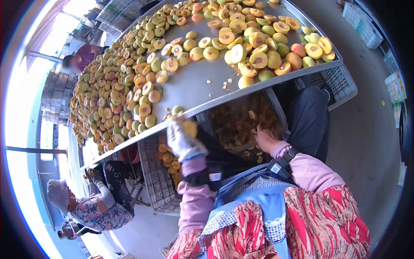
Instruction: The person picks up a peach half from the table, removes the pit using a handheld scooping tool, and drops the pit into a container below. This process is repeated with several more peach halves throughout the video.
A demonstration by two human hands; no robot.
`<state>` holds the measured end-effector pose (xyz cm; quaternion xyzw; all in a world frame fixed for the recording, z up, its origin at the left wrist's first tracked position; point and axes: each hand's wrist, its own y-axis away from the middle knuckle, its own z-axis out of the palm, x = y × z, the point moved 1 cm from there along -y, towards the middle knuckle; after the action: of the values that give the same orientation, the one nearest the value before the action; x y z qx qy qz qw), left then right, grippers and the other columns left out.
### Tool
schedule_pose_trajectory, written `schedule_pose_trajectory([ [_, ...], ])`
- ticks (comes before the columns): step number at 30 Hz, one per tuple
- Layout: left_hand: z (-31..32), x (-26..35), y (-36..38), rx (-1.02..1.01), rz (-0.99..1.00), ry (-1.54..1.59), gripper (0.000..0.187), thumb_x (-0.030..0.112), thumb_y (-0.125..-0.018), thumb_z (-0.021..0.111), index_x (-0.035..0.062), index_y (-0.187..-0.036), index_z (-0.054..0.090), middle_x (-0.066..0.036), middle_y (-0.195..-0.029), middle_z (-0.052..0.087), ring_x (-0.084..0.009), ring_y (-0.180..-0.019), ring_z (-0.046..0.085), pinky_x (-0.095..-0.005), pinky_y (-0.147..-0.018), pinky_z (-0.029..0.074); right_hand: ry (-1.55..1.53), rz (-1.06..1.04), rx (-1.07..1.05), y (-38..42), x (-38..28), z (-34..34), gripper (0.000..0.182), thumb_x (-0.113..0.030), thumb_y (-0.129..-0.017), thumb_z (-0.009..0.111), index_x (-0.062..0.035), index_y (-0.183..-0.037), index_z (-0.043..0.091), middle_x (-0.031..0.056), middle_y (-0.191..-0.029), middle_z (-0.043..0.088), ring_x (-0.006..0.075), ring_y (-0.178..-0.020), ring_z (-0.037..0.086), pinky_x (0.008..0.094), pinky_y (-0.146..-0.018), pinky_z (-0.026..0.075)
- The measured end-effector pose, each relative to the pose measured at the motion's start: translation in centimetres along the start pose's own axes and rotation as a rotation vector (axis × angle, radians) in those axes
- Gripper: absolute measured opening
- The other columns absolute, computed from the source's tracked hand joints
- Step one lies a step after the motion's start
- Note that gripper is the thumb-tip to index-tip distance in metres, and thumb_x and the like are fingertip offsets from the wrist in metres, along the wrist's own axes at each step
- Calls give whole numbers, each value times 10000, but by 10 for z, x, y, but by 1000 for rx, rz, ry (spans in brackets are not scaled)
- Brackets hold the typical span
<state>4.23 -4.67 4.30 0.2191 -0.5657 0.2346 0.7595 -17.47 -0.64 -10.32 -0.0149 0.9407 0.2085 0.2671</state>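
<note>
My left hand (pixel 184 140), in a whitish glove, is blurred at the metal table's front edge. Its fingers are closed on a yellow peach half (pixel 190 128). Just beyond it, a greenish peach (pixel 177 110) sits on the table rim. My bare right hand (pixel 266 139) hangs over a crate (pixel 276 105) of brownish pits and scraps (pixel 235 125). The fingers there are bent together, and whatever they hold is too small to make out. Halved peaches (pixel 258 59) lie heaped on the table above both hands.
The metal table (pixel 189 88) spans the view, with a large peach pile (pixel 116 95) at left. A crate (pixel 159 181) with peach halves stands below my left hand. A person in a hat (pixel 103 211) sits at lower left; another person (pixel 84 58) is across the table.
</note>
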Motion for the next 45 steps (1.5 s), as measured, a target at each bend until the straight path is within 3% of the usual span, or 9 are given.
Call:
schedule_pose_trajectory([
  [3, -48, 30, -48, 344, 686, -1276, 404, 249, -827, 629, -31, -1108, 554, -193, -1046, 589, -328, -952, 558, -400, -836, 452, -103, 16, -118, -5, 14, 23, 552, -249, -892, 435, -5, -1353, 254, 291, -1190, 488, 446, -1099, 461, 465, -938, 372],
  [9, 75, 26, -61, -274, 725, -1295, 429, 342, -846, 572, 57, -1166, 545, -166, -1161, 555, -296, -1066, 528, -361, -942, 383, -421, -161, 187, 4, -33, -45, 227, -220, -862, 525, -23, -949, 452, 234, -849, 596, 421, -800, 569, 476, -676, 448],
  [13, 193, -28, -67, -486, 694, -1437, 645, 479, -800, 564, 25, -1246, 457, -228, -1237, 484, -343, -1169, 439, -410, -965, 358, -648, -237, 374, 6, -31, -50, 236, -230, -872, 521, -19, -952, 450, 244, -810, 594, 439, -753, 562, 476, -627, 444],
  [15, 227, -47, -63, -696, 192, -1403, 661, 460, -766, 604, 32, -1243, 443, -237, -1111, 556, -370, -1012, 552, -411, -863, 443, -737, -218, 363, 5, -29, -66, 221, -220, -888, 504, -16, -948, 444, 224, -745, 576, 402, -687, 577, 452, -598, 443],
  [18, 240, -68, -46, -490, 416, -1205, 497, 301, -724, 690, 75, -1112, 479, -196, -983, 606, -347, -930, 596, -395, -814, 469, -1130, -160, 341, 4, -25, -74, 145, -228, -946, 452, -91, -928, 408, -25, -606, 409, 32, -435, 380, 201, -384, 342],
  [23, 224, -32, -15, -481, 366, -894, 429, 128, -697, 661, 90, -1086, 487, -126, -967, 618, -327, -886, 611, -407, -786, 488, -1482, 2, 81, 21, -34, -100, 140, -252, -957, 422, -112, -953, 417, -35, -594, 412, 37, -410, 377, 196, -351, 338],
  [28, 123, -36, -16, -484, -622, 462, 385, 75, -711, 541, 36, -1091, 496, -159, -1000, 572, -332, -883, 593, -539, -741, 516, -1400, 24, -129, 40, -48, -110, 182, -293, -960, 415, -113, -941, 425, -26, -590, 417, 28, -415, 386, 178, -360, 327],
  [34, 63, -22, 42, -381, -597, 391, 482, 437, -874, 524, 44, -1153, 527, -118, -1000, 581, -291, -867, 580, -386, -706, 509, -877, -480, 185, 51, -77, -88, 260, -237, -926, 481, -1, -1033, 455, 256, -859, 586, 435, -841, 563, 429, -663, 448],
  [45, 39, -62, 52, -282, -311, 320, 489, 463, -893, 478, 40, -1135, 510, -111, -1015, 564, -268, -872, 572, -439, -771, 509, -674, -398, 209, 60, -90, -85, 283, -218, -918, 469, 21, -1060, 419, 270, -820, 591, 435, -819, 570, 461, -669, 460],
])
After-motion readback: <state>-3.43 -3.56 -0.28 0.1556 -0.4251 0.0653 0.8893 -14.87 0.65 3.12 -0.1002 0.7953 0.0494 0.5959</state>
